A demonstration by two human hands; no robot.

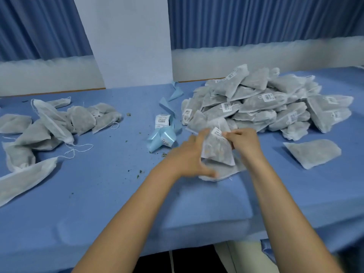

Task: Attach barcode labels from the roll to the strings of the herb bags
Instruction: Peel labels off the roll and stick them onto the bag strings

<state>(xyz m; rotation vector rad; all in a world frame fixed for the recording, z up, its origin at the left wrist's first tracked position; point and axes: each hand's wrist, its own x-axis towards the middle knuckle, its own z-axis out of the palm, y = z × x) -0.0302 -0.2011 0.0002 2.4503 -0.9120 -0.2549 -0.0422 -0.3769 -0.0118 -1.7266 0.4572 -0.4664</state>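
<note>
Over blue table (98,184), right hand (244,142) pinches label (217,133) on herb bag (216,152), left hand (189,156) spread against it.

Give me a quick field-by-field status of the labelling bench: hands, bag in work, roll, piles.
left hand: spread against held bag's left side, blurred; grip unclear
right hand: pinches barcode label at held bag's top
label roll: centre, left of the hands, blue backing strip curled beside it
left pile: bags with loose strings, no labels visible
right pile: bags, several showing labels
lone bag: flat, right of the hands, apart from the piles
</note>
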